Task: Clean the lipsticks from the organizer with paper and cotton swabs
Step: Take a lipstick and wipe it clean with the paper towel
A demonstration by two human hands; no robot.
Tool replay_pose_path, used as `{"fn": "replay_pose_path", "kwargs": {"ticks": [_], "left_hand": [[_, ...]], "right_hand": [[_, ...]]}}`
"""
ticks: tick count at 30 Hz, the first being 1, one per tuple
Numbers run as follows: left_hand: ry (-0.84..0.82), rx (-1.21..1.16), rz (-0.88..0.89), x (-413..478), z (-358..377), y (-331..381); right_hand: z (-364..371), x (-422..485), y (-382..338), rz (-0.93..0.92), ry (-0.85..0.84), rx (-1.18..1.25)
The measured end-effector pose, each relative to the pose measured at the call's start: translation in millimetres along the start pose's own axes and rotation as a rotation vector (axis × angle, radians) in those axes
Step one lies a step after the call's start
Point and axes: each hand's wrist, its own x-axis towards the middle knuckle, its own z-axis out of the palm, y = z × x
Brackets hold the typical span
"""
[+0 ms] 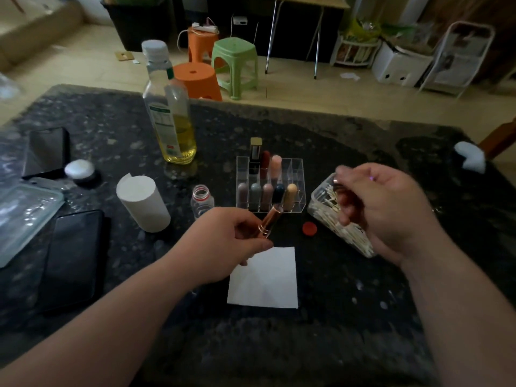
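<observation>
My left hand [231,241] grips a rose-gold lipstick tube [270,222], tilted up and to the right, just above a white paper square [265,280] on the dark table. My right hand [382,208] hovers over the clear box of cotton swabs [325,208], fingers curled around a small dark piece with a metallic end; it is blurred, so I cannot tell what it is. Behind the tube stands the clear organizer [296,169] with several lipsticks in its slots.
A tall oil bottle [170,113] stands behind the organizer. A paper roll [142,202], a small open bottle [201,201] and its red cap [309,228] sit nearby. At left lie two phones [74,255] and a plastic lid [22,216]. Stools stand beyond the table.
</observation>
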Motion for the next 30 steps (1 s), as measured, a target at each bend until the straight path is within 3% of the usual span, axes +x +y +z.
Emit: {"fn": "replay_pose_path", "kwargs": {"ticks": [4,6,8,13,19,30], "left_hand": [[0.03,-0.029,-0.047,0.3,0.5,-5.7],[0.045,-0.039,-0.071,1.1,-0.6,-7.3],[0.063,-0.036,-0.07,0.9,-1.8,-7.4],[0.043,0.016,-0.047,-1.1,-1.8,-8.2],[0.029,0.09,-0.061,-0.4,-4.9,-12.7],[0.056,0.156,-0.144,1.1,-8.3,-29.1]], "right_hand": [[2.1,-1.6,30.7,0.119,-0.125,-0.373],[9.4,-1.1,42.7,0.099,-0.156,-0.681],[18.6,0.8,49.3,0.06,-0.168,-0.807],[38.5,2.6,68.4,0.046,-0.198,-0.693],[54.9,3.6,86.9,-0.085,-0.18,-0.797],[69.3,9.7,97.2,-0.083,-0.126,-0.827]]}}
